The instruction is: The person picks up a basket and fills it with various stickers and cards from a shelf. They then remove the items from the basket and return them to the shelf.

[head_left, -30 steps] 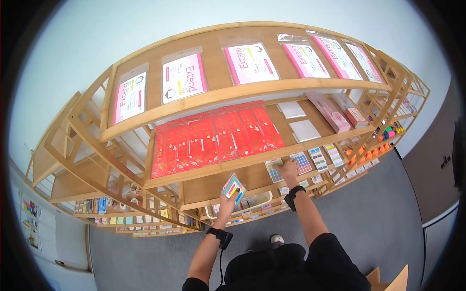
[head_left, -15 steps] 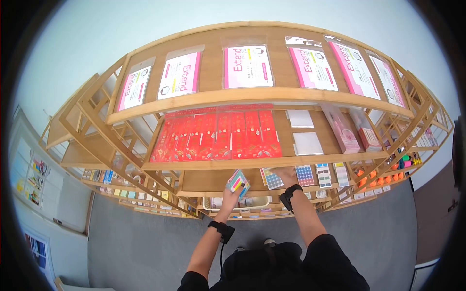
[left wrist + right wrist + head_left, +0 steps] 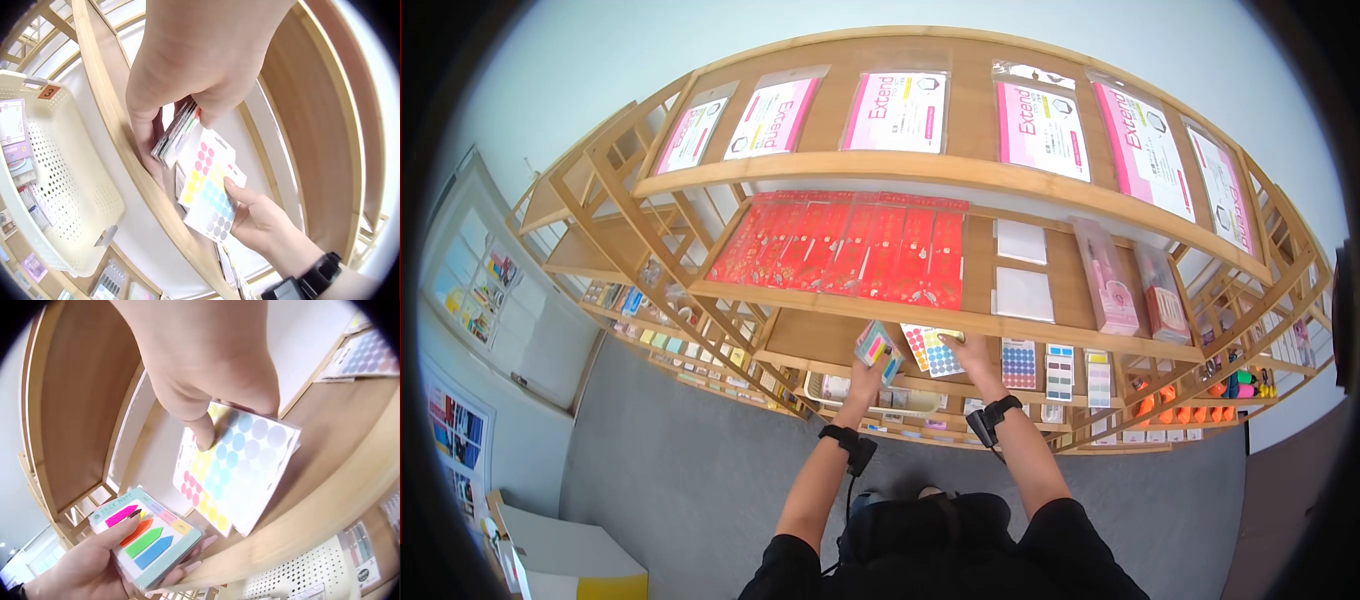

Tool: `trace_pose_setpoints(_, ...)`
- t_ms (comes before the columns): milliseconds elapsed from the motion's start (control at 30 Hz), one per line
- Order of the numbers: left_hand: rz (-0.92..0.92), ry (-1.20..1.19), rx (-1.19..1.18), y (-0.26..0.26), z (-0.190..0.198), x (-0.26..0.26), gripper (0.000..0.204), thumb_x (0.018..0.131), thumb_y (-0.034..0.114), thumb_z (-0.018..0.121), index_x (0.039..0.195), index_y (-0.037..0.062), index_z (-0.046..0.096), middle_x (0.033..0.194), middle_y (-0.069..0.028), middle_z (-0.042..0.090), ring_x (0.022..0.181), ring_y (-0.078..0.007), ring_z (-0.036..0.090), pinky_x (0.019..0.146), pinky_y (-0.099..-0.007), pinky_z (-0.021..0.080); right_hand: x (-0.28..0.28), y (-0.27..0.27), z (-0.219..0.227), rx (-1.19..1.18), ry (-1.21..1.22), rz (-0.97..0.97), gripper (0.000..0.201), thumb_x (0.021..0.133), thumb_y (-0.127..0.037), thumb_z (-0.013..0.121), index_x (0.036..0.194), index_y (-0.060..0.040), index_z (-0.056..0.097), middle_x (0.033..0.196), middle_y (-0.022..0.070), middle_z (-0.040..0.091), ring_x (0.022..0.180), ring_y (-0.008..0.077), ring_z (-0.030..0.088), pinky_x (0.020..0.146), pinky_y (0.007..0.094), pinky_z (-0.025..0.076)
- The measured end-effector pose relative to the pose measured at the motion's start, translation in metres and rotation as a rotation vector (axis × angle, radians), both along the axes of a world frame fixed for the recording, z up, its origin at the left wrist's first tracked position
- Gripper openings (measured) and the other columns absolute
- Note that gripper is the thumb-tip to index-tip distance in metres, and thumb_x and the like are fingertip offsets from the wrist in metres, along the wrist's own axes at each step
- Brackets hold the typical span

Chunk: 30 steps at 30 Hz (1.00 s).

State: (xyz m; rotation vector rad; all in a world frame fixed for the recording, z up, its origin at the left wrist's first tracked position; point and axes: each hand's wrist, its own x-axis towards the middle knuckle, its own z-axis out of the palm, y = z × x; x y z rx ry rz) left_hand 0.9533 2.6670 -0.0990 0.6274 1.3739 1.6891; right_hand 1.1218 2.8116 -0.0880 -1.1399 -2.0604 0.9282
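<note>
My left hand (image 3: 863, 385) grips a stack of sticky-note packs (image 3: 147, 540), the top one labelled "STICK NOTE" with pink, orange, green and blue arrow flags. The thumb lies across its front. In my right hand (image 3: 974, 360) are sheets of round dot stickers (image 3: 250, 453), fanned slightly apart, with red, yellow, blue and grey dots. The thumb presses on their face while the other fingers are hidden behind. Both hands are close together at the front of a wooden shelf (image 3: 800, 335), below the red packets.
Further right on that shelf lie another dot sheet (image 3: 1018, 365) and label sheets (image 3: 1059, 372). Red packets (image 3: 840, 250) and pink boxes (image 3: 1112, 290) fill the shelf above, with "Extend" packs (image 3: 897, 112) on top. A white basket (image 3: 75, 175) sits lower down.
My right hand has drawn the dot sticker sheets leftward from their place on the shelf to beside the left hand. The left hand keeps its stack. The head view has shifted.
</note>
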Motion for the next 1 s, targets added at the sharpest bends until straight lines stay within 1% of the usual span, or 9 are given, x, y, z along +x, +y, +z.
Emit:
trace_pose_setpoints(67, -0.101, -0.001, -0.006, 0.001, 0.002, -0.005, 0.036, 0.086, 0.005, 0.056, 0.120, -0.0025, 0.046, 0.111, -0.0104, 0.056, 0.092, -0.0141, 0.058, 0.074, -0.0261, 0.050, 0.006, -0.005, 0.009, -0.469, 0.321, 0.100, 0.039, 0.078, -0.014, 0.067, 0.113, -0.0003, 0.055, 0.104, 0.0120, 0.061, 0.095, 0.0207, 0.058, 0.080, 0.0338, 0.046)
trace_pose_setpoints(167, -0.227, 0.327, 0.088, 0.004, -0.005, 0.003, 0.045, 0.084, 0.004, 0.059, 0.125, -0.0006, 0.041, 0.114, -0.0082, 0.054, 0.101, -0.0136, 0.053, 0.085, -0.0280, 0.046, 0.002, -0.017, 0.006, -0.563, 0.541, 0.268, 0.036, 0.079, -0.005, 0.062, 0.113, -0.0010, 0.053, 0.105, 0.0077, 0.058, 0.098, 0.0148, 0.054, 0.083, 0.0320, 0.044)
trace_pose_setpoints(267, -0.306, 0.291, 0.068, -0.001, 0.011, 0.027, 0.053, 0.079, -0.001, 0.061, 0.127, -0.0003, 0.039, 0.115, -0.0059, 0.054, 0.104, -0.0120, 0.049, 0.090, -0.0275, 0.041, -0.009, -0.030, 0.000, -0.618, 0.779, 0.410, 0.044, 0.080, -0.003, 0.060, 0.121, -0.0038, 0.045, 0.111, 0.0065, 0.053, 0.104, 0.0146, 0.049, 0.089, 0.0305, 0.039)
trace_pose_setpoints(533, -0.193, 0.201, 0.054, -0.010, 0.002, 0.028, 0.036, 0.080, 0.007, 0.060, 0.113, -0.0027, 0.051, 0.104, -0.0074, 0.060, 0.093, -0.0149, 0.057, 0.080, -0.0281, 0.045, -0.017, -0.040, 0.015, -0.561, 0.693, 0.404, 0.049, 0.082, -0.012, 0.059, 0.125, -0.0082, 0.037, 0.119, 0.0101, 0.049, 0.111, 0.0201, 0.047, 0.092, 0.0312, 0.036)
trace_pose_setpoints(600, -0.182, 0.193, 0.034, -0.017, 0.005, 0.014, 0.034, 0.080, 0.007, 0.060, 0.112, -0.0028, 0.052, 0.102, -0.0071, 0.061, 0.092, -0.0148, 0.057, 0.079, -0.0280, 0.045, -0.016, -0.025, 0.023, -0.326, 0.035, 0.149, 0.058, 0.079, -0.025, 0.065, 0.128, -0.0104, 0.037, 0.120, 0.0147, 0.048, 0.116, 0.0279, 0.042, 0.094, 0.0392, 0.035)
trace_pose_setpoints(633, -0.160, 0.187, 0.018, -0.019, 0.008, 0.006, 0.033, 0.080, 0.007, 0.060, 0.110, -0.0030, 0.053, 0.100, -0.0069, 0.061, 0.091, -0.0147, 0.058, 0.078, -0.0279, 0.045, -0.016, -0.028, 0.028, -0.325, 0.040, 0.144, 0.058, 0.079, -0.025, 0.065, 0.128, -0.0104, 0.037, 0.120, 0.0147, 0.048, 0.116, 0.0279, 0.042, 0.094, 0.0392, 0.035)
trace_pose_setpoints(700, -0.150, 0.179, 0.003, -0.024, 0.014, -0.009, 0.031, 0.081, 0.008, 0.059, 0.109, -0.0026, 0.054, 0.099, -0.0061, 0.062, 0.089, -0.0138, 0.058, 0.077, -0.0276, 0.046, -0.019, -0.034, 0.039, -0.045, -0.354, -0.335, 0.062, 0.070, -0.037, 0.072, 0.121, -0.0114, 0.049, 0.122, 0.0153, 0.046, 0.115, 0.0331, 0.038, 0.090, 0.0471, 0.035)
trace_pose_setpoints(900, -0.197, 0.098, -0.070, -0.043, 0.023, -0.040, 0.033, 0.083, 0.011, 0.055, 0.114, -0.0007, 0.049, 0.102, -0.0074, 0.060, 0.089, -0.0151, 0.059, 0.074, -0.0282, 0.047, -0.034, -0.020, 0.022, -0.177, -0.427, -0.514, 0.093, 0.054, -0.043, 0.081, 0.131, -0.0144, 0.036, 0.134, 0.0132, 0.031, 0.123, 0.0331, 0.027, 0.096, 0.0519, 0.026)
trace_pose_setpoints(1000, -0.265, -0.013, -0.088, -0.044, 0.015, -0.053, 0.031, 0.085, 0.011, 0.053, 0.113, -0.0024, 0.049, 0.099, -0.0098, 0.061, 0.084, -0.0176, 0.061, 0.067, -0.0298, 0.051, -0.039, -0.018, 0.017, -0.146, -0.416, -0.574, 0.085, 0.055, -0.040, 0.082, 0.125, -0.0122, 0.043, 0.123, 0.0133, 0.044, 0.117, 0.0291, 0.037, 0.091, 0.0436, 0.035)
